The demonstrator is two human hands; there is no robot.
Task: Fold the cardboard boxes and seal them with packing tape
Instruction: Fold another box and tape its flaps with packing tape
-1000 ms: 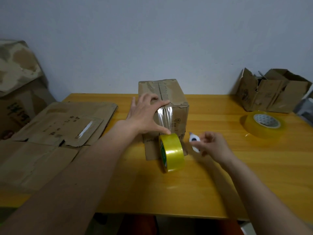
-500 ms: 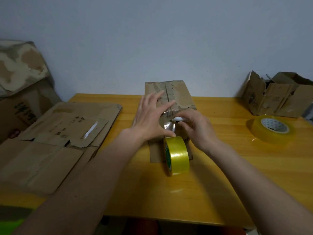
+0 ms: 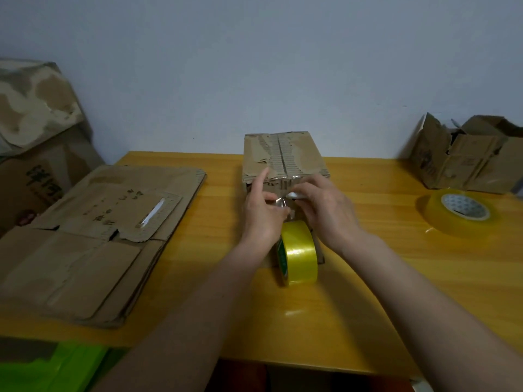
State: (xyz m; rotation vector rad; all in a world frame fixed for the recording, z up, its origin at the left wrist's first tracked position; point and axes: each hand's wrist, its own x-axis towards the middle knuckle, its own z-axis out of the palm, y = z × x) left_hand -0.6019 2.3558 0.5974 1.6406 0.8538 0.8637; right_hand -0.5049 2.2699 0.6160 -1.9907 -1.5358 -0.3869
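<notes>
A small folded cardboard box (image 3: pixel 283 157) stands at the middle of the wooden table (image 3: pixel 368 278), with clear tape running from its top down its near face. A yellow tape roll (image 3: pixel 298 251) stands on edge just in front of it, its strip leading up to the box. My left hand (image 3: pixel 261 213) pinches the tape strip against the box's near face, index finger pointing up at the top edge. My right hand (image 3: pixel 325 206) grips a small white cutter (image 3: pixel 295 195) at the tape, close beside the left hand.
A stack of flattened cardboard (image 3: pixel 93 236) covers the table's left part. A second, flat-lying tape roll (image 3: pixel 464 210) sits at the right, with a torn open box (image 3: pixel 467 157) behind it. More cardboard (image 3: pixel 34 123) leans at the far left.
My right hand brought the white cutter from the table's right of the roll up to the tape on the box. My left hand slid down from the box top and now pinches the strip.
</notes>
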